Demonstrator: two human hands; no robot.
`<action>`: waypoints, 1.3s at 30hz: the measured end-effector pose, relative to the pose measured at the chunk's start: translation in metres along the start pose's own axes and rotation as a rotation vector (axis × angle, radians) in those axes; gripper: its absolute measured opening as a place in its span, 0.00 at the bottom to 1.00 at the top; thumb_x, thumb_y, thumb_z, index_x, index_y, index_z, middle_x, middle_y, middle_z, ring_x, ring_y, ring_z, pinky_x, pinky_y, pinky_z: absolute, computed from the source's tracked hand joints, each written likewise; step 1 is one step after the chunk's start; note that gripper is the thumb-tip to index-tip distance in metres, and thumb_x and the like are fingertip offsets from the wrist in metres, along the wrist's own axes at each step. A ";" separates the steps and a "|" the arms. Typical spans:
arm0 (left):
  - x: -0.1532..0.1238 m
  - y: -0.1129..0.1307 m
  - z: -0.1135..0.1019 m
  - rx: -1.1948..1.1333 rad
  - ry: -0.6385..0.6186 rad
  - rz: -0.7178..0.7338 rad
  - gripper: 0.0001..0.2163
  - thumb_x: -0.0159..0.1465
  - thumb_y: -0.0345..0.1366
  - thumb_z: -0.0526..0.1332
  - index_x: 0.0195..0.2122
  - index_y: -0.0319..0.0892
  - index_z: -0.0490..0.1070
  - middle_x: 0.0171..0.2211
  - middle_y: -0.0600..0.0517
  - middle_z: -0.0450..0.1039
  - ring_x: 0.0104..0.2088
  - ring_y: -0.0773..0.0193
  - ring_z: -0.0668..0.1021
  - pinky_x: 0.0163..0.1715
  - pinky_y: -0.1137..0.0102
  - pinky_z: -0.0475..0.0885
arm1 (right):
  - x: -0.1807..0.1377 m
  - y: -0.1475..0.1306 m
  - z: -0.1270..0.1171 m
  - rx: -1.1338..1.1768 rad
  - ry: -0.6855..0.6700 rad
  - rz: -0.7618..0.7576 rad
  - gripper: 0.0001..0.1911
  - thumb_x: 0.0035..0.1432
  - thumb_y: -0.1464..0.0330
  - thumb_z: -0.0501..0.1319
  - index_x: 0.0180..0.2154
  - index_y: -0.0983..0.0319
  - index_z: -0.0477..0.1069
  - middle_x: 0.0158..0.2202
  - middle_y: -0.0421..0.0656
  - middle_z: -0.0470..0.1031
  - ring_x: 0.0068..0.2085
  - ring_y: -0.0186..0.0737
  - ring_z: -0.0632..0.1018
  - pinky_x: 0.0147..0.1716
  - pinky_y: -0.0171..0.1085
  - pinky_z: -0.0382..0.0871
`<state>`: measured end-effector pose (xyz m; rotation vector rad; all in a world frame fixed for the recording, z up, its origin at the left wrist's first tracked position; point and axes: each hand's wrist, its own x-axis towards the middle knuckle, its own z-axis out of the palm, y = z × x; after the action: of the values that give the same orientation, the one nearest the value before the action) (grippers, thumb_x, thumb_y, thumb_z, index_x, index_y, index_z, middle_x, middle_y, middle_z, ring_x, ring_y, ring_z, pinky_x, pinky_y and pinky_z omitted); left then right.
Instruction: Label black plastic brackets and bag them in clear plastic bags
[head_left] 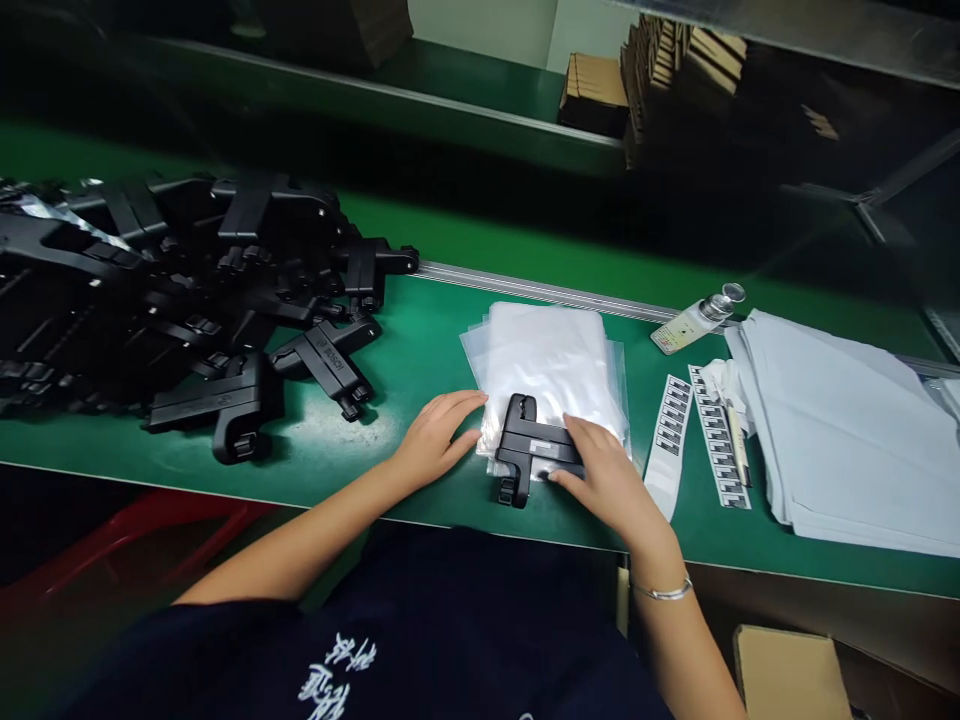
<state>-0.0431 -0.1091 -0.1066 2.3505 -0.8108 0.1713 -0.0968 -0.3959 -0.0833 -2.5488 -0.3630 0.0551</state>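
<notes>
Hands work at the near edge of the green worktop (420,340). The right hand (607,475) lies flat over a black plastic part (534,448), fingers spread on its top, pressing rather than clamped. The left hand (439,435) rests open just beside it, fingertips touching the near left corner of a stack of clear plastic bags (551,365) under the part. To the right lie label strips (718,440) and white sheets (847,430), with a small bottle (697,318) farther back. A pile of black parts (187,290) fills the far left.
</notes>
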 end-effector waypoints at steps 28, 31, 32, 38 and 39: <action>0.096 0.061 0.020 0.308 -0.564 0.025 0.12 0.68 0.35 0.50 0.40 0.43 0.74 0.38 0.49 0.78 0.39 0.58 0.78 0.30 0.70 0.66 | -0.095 0.033 0.029 0.968 0.756 0.273 0.28 0.47 0.62 0.69 0.48 0.56 0.61 0.51 0.48 0.68 0.50 0.46 0.74 0.49 0.46 0.68; 0.088 0.055 0.012 0.443 -0.509 0.001 0.12 0.66 0.30 0.50 0.36 0.42 0.74 0.38 0.48 0.77 0.41 0.56 0.77 0.29 0.71 0.66 | -0.090 0.027 0.022 1.046 0.700 0.364 0.27 0.49 0.61 0.68 0.49 0.57 0.62 0.46 0.47 0.72 0.45 0.44 0.75 0.45 0.44 0.70; 0.086 0.051 0.009 0.471 -0.441 -0.057 0.12 0.65 0.28 0.50 0.37 0.42 0.73 0.38 0.47 0.77 0.42 0.56 0.77 0.29 0.70 0.66 | -0.089 0.025 0.019 1.060 0.678 0.397 0.27 0.50 0.61 0.68 0.49 0.57 0.62 0.45 0.46 0.72 0.44 0.44 0.76 0.44 0.43 0.71; 0.075 0.025 -0.011 0.431 0.062 -0.299 0.15 0.68 0.36 0.45 0.48 0.38 0.66 0.41 0.44 0.74 0.38 0.55 0.78 0.30 0.68 0.69 | -0.080 0.006 0.000 1.225 0.504 0.477 0.24 0.53 0.51 0.65 0.44 0.59 0.69 0.39 0.45 0.75 0.39 0.42 0.76 0.39 0.41 0.74; 0.071 0.022 -0.012 0.440 0.036 -0.258 0.15 0.67 0.39 0.47 0.48 0.37 0.65 0.40 0.43 0.74 0.37 0.55 0.78 0.29 0.68 0.69 | -0.079 0.002 -0.002 1.270 0.474 0.502 0.24 0.53 0.49 0.63 0.44 0.60 0.70 0.37 0.45 0.75 0.37 0.42 0.76 0.35 0.41 0.74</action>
<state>0.0011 -0.1515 -0.0634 2.8287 -0.4783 0.3071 -0.1726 -0.4199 -0.0853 -1.2630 0.4081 -0.1028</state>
